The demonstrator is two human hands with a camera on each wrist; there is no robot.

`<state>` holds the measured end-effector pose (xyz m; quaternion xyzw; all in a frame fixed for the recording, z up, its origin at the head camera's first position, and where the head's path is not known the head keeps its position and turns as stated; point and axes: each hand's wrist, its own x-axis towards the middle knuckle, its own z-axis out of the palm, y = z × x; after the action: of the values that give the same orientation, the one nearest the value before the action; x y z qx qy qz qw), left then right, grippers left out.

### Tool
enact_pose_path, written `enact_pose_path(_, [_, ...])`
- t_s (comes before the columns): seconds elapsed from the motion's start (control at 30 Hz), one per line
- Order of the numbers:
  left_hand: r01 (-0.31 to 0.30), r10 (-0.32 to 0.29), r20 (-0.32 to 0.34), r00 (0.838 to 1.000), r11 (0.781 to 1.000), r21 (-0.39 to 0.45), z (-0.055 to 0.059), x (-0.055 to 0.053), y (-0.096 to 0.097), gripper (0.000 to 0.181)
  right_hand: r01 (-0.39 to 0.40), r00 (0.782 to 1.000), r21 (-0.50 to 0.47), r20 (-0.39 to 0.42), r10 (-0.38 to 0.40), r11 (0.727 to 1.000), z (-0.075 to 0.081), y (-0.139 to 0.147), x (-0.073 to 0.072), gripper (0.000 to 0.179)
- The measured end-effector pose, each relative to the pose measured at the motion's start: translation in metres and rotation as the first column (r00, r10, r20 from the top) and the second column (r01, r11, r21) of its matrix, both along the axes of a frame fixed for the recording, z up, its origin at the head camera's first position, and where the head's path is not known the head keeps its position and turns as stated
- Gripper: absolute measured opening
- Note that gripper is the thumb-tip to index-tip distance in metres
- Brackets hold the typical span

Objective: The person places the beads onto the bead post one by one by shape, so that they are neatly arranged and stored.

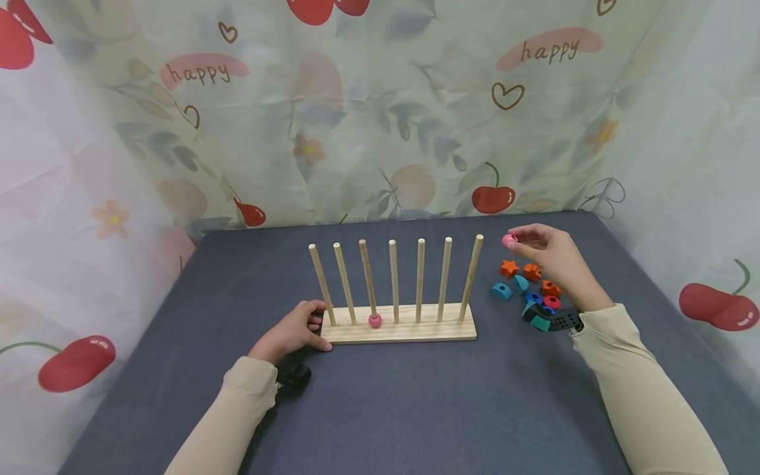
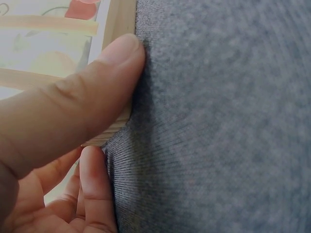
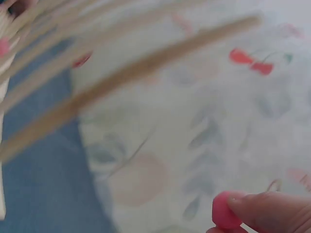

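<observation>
A wooden peg board [image 1: 404,333] stands on the table with a row of several upright pegs. One pink bead [image 1: 375,320] sits at the foot of the third peg from the left. My left hand [image 1: 297,331] holds the board's left end, the thumb [image 2: 116,63] along its front edge and the other fingers [image 2: 92,170] curled at the end face. Right of the pegs, my right hand [image 1: 549,254] pinches another pink bead [image 1: 508,241] between thumb and fingertips, raised above the table. In the right wrist view that bead [image 3: 224,211] shows at the bottom, apart from the pegs.
Below my right hand lies a loose group of beads: an orange star [image 1: 508,268], a blue half-round piece [image 1: 501,291], a red bead [image 1: 551,303] and several others. My right wrist strap [image 1: 561,320] partly covers them. A patterned curtain [image 1: 368,132] hangs behind the dark tabletop [image 1: 392,409].
</observation>
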<state>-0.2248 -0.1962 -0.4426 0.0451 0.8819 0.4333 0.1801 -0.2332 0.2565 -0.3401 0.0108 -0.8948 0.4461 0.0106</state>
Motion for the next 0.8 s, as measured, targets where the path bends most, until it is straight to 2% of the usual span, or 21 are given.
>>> enact_pose_path(0.23, [0.0,0.0,-0.002,1.0,1.0,-0.002,-0.001,-0.001,0.0,0.083,0.023,0.989,-0.113,-0.146,-0.04,0.993,0.029,-0.017,0.023,0.053])
enact_pose_path(0.37, [0.005,-0.005,-0.005,1.0,1.0,-0.005,-0.001,-0.001,-0.001,0.084,-0.006,0.975,-0.194,-0.221,-0.038,0.981,0.045,-0.03,0.035,0.047])
enact_pose_path(0.57, [0.004,-0.004,-0.006,1.0,1.0,-0.021,0.001,0.0,-0.001,0.084,-0.142,0.949,-0.329,-0.315,0.034,0.933,0.075,-0.064,0.052,0.039])
enact_pose_path(0.7, [0.008,-0.008,-0.005,1.0,1.0,-0.02,0.002,0.0,0.0,0.083,-0.237,0.922,-0.325,-0.374,0.105,0.915,0.088,-0.086,0.057,0.037])
enact_pose_path(0.8, [0.009,-0.009,-0.002,1.0,1.0,-0.021,0.002,0.001,0.0,0.083,-0.279,0.901,-0.28,-0.407,0.15,0.918,0.095,-0.099,0.056,0.036])
